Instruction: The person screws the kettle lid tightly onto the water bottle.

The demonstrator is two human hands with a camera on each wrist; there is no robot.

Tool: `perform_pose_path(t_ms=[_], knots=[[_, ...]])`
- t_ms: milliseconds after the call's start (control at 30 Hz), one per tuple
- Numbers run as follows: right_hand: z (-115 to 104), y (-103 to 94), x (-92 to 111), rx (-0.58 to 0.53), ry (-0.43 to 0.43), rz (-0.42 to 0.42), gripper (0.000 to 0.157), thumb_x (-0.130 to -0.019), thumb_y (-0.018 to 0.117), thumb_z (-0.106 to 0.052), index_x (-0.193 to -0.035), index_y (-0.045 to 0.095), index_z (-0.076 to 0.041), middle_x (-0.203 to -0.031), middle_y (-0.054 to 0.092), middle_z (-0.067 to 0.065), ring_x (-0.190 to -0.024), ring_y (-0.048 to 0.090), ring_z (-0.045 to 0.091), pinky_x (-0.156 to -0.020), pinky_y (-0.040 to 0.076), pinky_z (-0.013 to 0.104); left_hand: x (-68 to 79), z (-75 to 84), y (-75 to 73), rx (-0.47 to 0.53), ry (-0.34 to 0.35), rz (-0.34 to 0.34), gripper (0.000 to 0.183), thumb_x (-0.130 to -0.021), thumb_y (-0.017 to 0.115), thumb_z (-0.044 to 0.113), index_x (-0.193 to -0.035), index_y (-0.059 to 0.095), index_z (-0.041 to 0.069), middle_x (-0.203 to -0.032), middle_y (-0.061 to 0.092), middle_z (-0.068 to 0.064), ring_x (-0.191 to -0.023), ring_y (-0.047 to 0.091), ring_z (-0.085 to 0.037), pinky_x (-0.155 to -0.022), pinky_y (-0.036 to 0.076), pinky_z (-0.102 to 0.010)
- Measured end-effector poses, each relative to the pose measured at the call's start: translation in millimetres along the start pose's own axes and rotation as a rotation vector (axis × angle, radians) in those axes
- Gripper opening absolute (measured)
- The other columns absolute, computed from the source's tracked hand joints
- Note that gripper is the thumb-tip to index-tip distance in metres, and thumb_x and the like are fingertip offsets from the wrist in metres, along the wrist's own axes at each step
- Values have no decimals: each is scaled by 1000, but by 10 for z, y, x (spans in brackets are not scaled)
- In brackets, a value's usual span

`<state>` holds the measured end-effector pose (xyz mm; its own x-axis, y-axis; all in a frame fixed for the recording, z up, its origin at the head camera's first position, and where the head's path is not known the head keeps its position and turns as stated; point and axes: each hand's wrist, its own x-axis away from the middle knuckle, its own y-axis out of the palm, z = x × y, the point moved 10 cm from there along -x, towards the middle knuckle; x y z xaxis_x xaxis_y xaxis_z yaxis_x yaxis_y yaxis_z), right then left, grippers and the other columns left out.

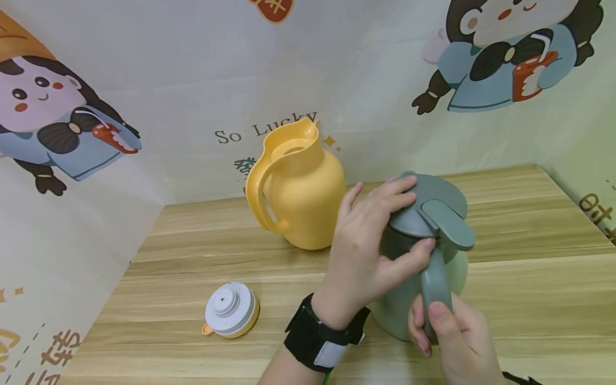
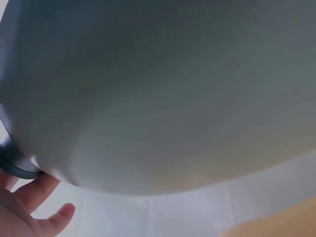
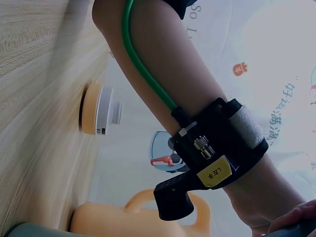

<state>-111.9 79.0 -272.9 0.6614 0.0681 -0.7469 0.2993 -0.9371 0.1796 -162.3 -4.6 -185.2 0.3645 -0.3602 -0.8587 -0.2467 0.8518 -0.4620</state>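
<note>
A grey-green thermos jug (image 1: 397, 307) stands on the wooden table in the head view, its darker lid (image 1: 445, 190) on top. My left hand (image 1: 363, 243) grips this lid, fingers spread over its far side and thumb at the near edge by the handle. Lower down, my right hand (image 1: 464, 337) holds the jug's handle (image 1: 437, 280), thumb laid along it. The jug's body (image 2: 163, 108) fills most of the left wrist view, with a few fingers (image 2: 42, 195) at its lower left. Behind my left hand stands a yellow jug (image 1: 313, 198), its mouth uncovered.
A white-and-yellow stopper (image 1: 231, 307) lies on the wooden table (image 1: 163, 299), left of my left forearm. Patterned cloth (image 1: 192, 64) with cartoon figures hangs behind the table. In the right wrist view, a green cable (image 3: 143, 74) runs along the left forearm to its wrist camera (image 3: 173, 197).
</note>
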Motion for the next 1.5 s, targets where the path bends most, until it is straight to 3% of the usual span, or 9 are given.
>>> perform_pose_path(t_ms=[167,333,733,967,1167,1500], knots=[[7,-9,8,3,6,4,31,-97,22,14,-83,49,5,-58,42,7,-48,40,14,-40,31,20,0,18,-9,-18,18,8,44,-75,75,25,-110,60,2,-127,59,-8,-128,44,-19,-107,27,-45],[3,-9,7,14,-1,2,31,-97,23,12,-81,48,4,-56,42,7,-47,40,13,-39,31,19,-27,76,-16,-76,33,3,57,-68,80,35,-109,60,1,-125,59,-9,-126,44,-21,-105,29,-39],[6,-20,4,33,0,2,33,-98,22,12,-80,49,3,-55,41,6,-46,39,12,-40,31,18,-170,160,43,-220,-61,-65,75,-60,82,61,-117,66,15,-114,56,-6,-114,47,-13,-102,28,-35],[5,-18,3,34,5,9,32,-98,23,12,-80,49,3,-55,41,6,-46,39,12,-40,31,19,-168,141,54,-183,-95,-76,59,-64,82,56,-108,72,18,-115,56,-5,-119,45,-11,-104,24,-39],[22,-20,15,36,27,2,33,-98,23,12,-81,49,2,-55,41,6,-46,39,13,-40,32,20,-138,137,51,-166,-90,-80,56,-67,81,50,-112,71,17,-120,58,-3,-128,41,-13,-106,22,-44],[7,-12,4,10,-2,5,32,-98,23,12,-80,48,4,-55,41,7,-46,39,13,-39,31,18,-108,149,36,-161,-69,-87,48,-72,72,40,-114,70,16,-126,60,-2,-125,42,-17,-105,19,-46]])
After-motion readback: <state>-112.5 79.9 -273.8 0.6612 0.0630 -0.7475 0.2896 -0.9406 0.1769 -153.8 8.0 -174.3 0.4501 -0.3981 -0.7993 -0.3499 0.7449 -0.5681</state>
